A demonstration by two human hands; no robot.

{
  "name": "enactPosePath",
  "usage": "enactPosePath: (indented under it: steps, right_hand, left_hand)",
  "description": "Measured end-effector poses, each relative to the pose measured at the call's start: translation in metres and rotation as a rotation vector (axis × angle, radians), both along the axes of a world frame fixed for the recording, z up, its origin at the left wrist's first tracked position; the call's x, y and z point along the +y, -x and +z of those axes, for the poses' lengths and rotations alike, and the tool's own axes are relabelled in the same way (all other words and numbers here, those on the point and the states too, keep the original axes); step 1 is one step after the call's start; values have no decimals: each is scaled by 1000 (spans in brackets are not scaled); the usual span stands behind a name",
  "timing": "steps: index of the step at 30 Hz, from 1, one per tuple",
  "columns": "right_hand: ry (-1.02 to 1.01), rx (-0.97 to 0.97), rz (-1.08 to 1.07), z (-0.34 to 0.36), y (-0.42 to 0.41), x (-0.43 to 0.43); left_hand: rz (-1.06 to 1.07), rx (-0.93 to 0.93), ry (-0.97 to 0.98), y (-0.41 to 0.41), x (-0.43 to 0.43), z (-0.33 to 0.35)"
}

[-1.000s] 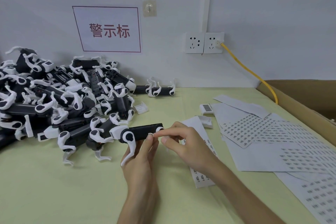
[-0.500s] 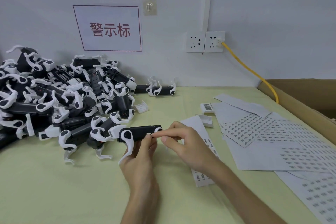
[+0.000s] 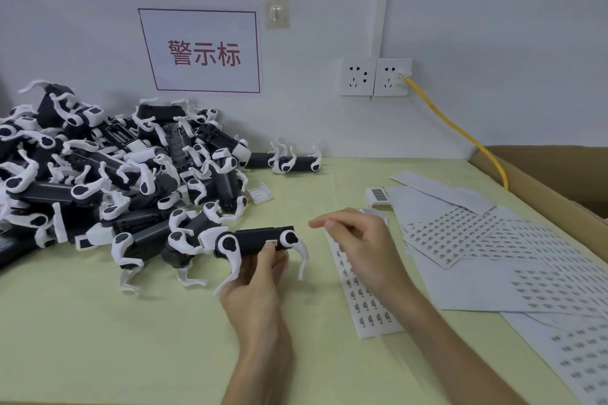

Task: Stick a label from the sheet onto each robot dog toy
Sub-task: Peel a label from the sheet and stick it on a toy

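My left hand [image 3: 255, 286] grips a black and white robot dog toy [image 3: 255, 238] from below, just above the table, its thumb pressing a small white label [image 3: 271, 243] onto the toy's side. To the right of the toy, my right hand [image 3: 357, 242] hovers with loosely curled fingers and holds nothing. Under that hand lies a narrow label sheet [image 3: 365, 302] with rows of small stickers. A big pile of robot dog toys [image 3: 108, 174] fills the table's left side.
Several larger label sheets [image 3: 487, 250] overlap at the right. A single toy [image 3: 296, 163] lies by the wall. A cardboard box [image 3: 546, 181] stands at the far right, with a yellow cable [image 3: 460, 133] running to a wall socket. A small barcode tag [image 3: 378, 196] sits mid-table.
My right hand has let go of the label at the toy's side and drawn back to the right. My left thumb now presses the label.
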State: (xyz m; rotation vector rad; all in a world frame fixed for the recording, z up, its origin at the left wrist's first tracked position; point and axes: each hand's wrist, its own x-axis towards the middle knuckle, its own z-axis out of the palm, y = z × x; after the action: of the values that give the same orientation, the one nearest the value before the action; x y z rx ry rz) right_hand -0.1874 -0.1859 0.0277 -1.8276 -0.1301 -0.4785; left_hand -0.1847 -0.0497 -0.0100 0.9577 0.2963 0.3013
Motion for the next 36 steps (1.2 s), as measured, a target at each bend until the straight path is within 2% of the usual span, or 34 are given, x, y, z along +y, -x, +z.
enactPosePath:
  steps: [3, 8, 15, 26, 30, 36]
  right_hand:
    - [15, 2, -38, -3, -2, -1]
    - [84, 152, 105, -10, -3, 9]
    - [62, 139, 160, -6, 0, 7]
    - [70, 173, 189, -9, -1, 8]
    - [65, 154, 194, -9, -2, 9]
    - [34, 113, 219, -8, 0, 7]
  left_hand:
    - [-64, 4, 40, 2, -1, 0]
    - [-165, -61, 52, 2, -2, 1]
    - [-239, -120, 38, 1, -1, -2]
    - [-113, -58, -73, -2, -2, -4]
    - [-77, -105, -142, -1, -2, -5]
    - [-148, -227, -199, 0, -3, -5]
